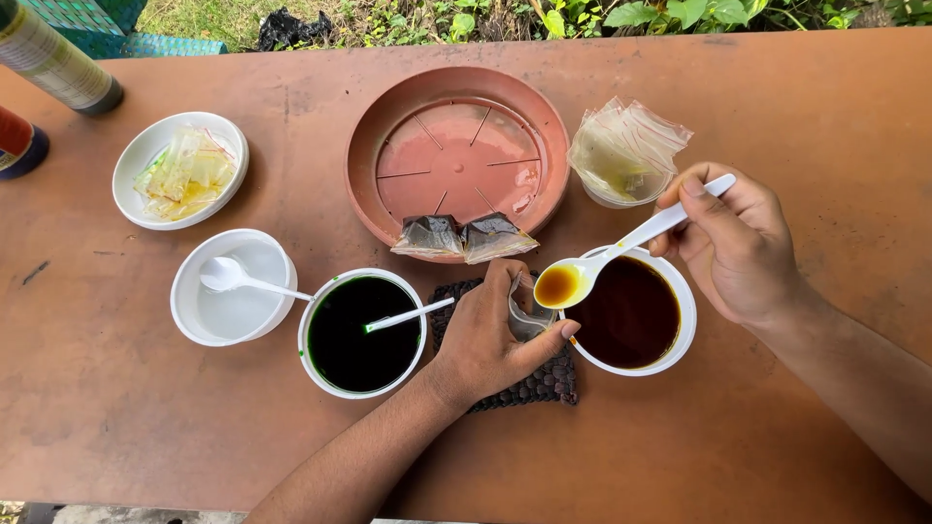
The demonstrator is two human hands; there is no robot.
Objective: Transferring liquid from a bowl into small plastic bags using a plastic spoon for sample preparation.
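Note:
My right hand (733,243) grips a white plastic spoon (621,247) whose bowl holds amber-brown liquid, hovering over the left rim of a white bowl of dark brown liquid (633,312). My left hand (490,340) holds a small clear plastic bag (527,316) upright just under the spoon, resting on a dark woven mat (544,383). Two small filled dark bags (461,236) lie on the front edge of a round terracotta tray (388,116).
A white bowl of dark green liquid (354,335) with a spoon stands left of my left hand. Further left are a white bowl with a spoon (233,286), a bowl of yellowish packets (180,170), a cup of empty bags (621,155) and two bottles (53,58).

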